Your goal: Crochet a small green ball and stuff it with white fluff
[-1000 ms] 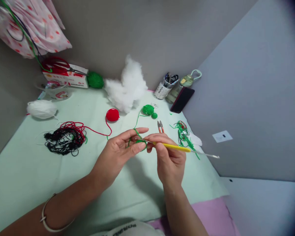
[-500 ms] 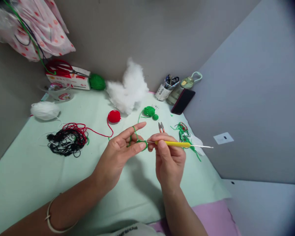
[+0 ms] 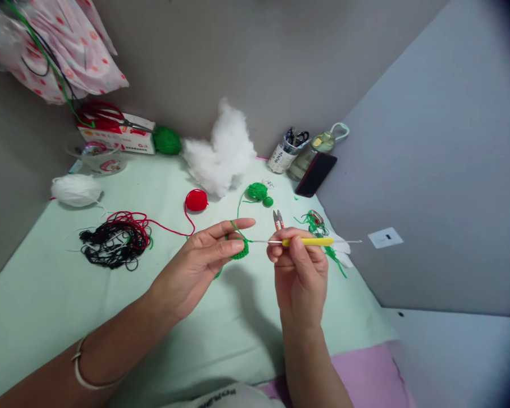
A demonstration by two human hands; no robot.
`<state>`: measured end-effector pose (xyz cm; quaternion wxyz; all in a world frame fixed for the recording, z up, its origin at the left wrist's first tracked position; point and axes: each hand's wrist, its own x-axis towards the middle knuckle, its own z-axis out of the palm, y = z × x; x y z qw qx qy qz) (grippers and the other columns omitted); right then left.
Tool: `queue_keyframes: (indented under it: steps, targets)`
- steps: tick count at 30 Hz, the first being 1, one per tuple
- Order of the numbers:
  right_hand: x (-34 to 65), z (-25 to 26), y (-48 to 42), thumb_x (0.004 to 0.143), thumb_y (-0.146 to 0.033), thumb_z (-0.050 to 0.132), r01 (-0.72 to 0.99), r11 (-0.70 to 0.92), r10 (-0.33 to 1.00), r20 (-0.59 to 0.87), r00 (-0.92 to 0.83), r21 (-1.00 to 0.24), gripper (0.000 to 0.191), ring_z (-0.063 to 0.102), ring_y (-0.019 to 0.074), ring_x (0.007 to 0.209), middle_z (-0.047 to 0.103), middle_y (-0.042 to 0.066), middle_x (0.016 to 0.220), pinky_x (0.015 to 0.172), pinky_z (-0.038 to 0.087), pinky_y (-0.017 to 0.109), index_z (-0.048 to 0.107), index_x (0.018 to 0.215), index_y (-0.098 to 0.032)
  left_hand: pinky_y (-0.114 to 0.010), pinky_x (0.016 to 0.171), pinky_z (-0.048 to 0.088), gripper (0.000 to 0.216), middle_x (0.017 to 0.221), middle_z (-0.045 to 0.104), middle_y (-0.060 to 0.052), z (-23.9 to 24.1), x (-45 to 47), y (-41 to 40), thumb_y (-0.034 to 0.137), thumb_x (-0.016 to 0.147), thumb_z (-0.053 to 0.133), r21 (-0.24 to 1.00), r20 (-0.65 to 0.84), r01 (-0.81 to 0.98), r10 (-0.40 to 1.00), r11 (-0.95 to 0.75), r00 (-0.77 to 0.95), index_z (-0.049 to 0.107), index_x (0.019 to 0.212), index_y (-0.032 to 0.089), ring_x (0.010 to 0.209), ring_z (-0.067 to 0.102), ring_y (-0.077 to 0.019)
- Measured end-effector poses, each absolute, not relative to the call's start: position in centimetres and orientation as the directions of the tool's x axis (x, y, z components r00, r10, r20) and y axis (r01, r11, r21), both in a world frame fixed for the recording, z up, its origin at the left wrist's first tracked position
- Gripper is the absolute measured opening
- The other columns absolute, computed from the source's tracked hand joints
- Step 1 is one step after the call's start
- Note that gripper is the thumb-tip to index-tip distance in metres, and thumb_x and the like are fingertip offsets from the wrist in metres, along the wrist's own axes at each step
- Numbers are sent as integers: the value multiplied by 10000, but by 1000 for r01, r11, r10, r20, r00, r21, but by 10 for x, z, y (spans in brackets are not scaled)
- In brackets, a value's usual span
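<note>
Between thumb and fingers, my left hand (image 3: 204, 246) pinches a small round green crochet piece (image 3: 240, 250). Green yarn (image 3: 238, 211) loops over the index finger and runs back to a small green yarn ball (image 3: 257, 191). My right hand (image 3: 301, 266) grips a crochet hook (image 3: 308, 242) by its yellow handle, held level. The hook's thin metal end points left and meets the green piece at its top edge, with yarn on it; the other metal end sticks out to the right. Small thread snips (image 3: 277, 219) lie just behind my right hand, partly hidden by it.
Behind sit white stuffing (image 3: 221, 153), a red yarn ball (image 3: 196, 200) and a tiny green ball (image 3: 268, 202). Tangled black yarn (image 3: 110, 243) and a white yarn ball (image 3: 76, 190) lie left. A phone (image 3: 316, 174), bottle (image 3: 300, 164) and pen cup (image 3: 281, 156) stand back right.
My right hand has shifted right with the hook, drawing its handle farther from my left hand. The green piece has turned and shows more below my left thumb.
</note>
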<state>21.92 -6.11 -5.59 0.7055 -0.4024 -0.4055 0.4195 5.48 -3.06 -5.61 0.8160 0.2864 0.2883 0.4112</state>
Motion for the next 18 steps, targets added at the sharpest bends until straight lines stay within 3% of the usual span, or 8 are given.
queue_keyframes:
  steps: [2, 4, 7, 9, 12, 15, 18]
  targets:
    - [216, -58, -62, 990, -295, 661, -223, 320, 928, 258, 269, -921, 172, 612, 108, 644, 720, 20, 817, 590, 509, 251, 826, 949, -267, -229, 768, 414, 357, 837, 637, 28, -56, 57, -35, 254, 832, 851, 768, -203, -489, 881, 414, 427, 816, 1184, 303, 787, 523, -109]
    - [212, -62, -65, 999, -243, 638, -8, 388, 899, 376, 226, -922, 198, 652, 141, 721, 731, 32, 863, 633, 542, 286, 824, 1035, -301, -225, 795, 423, 444, 866, 653, 40, -55, 61, -41, 248, 823, 872, 824, -165, -471, 928, 316, 335, 786, 1249, 341, 807, 529, -107]
    - [207, -71, -69, 954, -121, 664, 445, 559, 726, 673, 145, -699, 336, 702, 202, 916, 752, 60, 1022, 747, 581, 350, 802, 1166, -342, -255, 888, 450, 504, 896, 699, 22, -57, 66, -44, 265, 815, 882, 790, -192, -499, 917, 356, 350, 759, 1301, 319, 911, 595, -140]
    - [208, -73, -70, 948, -104, 658, 546, 592, 648, 753, 114, -592, 377, 704, 219, 936, 758, 66, 1053, 764, 587, 377, 786, 1204, -348, -275, 902, 466, 445, 916, 718, -9, -57, 66, -41, 281, 815, 873, 706, -248, -519, 855, 481, 456, 788, 1251, 256, 931, 619, -159]
    - [213, -68, -69, 994, -158, 616, 351, 557, 715, 650, 258, -753, 267, 676, 188, 811, 746, 44, 926, 691, 563, 348, 808, 1091, -317, -262, 850, 471, 322, 887, 690, -14, -56, 62, -34, 272, 822, 852, 652, -281, -535, 826, 538, 488, 834, 1136, 204, 849, 598, -137]
    - [215, -63, -67, 1016, -227, 617, 30, 498, 820, 482, 307, -866, 213, 617, 145, 710, 722, 18, 855, 633, 520, 303, 816, 991, -298, -244, 760, 443, 311, 841, 657, 14, -54, 58, -31, 265, 818, 858, 719, -241, -519, 866, 462, 437, 837, 1128, 252, 771, 552, -116]
    - [214, -64, -66, 1003, -246, 654, -11, 452, 869, 438, 229, -892, 174, 644, 156, 818, 751, 25, 907, 699, 528, 299, 822, 994, -294, -257, 740, 414, 326, 849, 685, 14, -54, 59, -35, 289, 827, 857, 802, -190, -450, 881, 394, 433, 828, 1151, 302, 790, 557, -133]
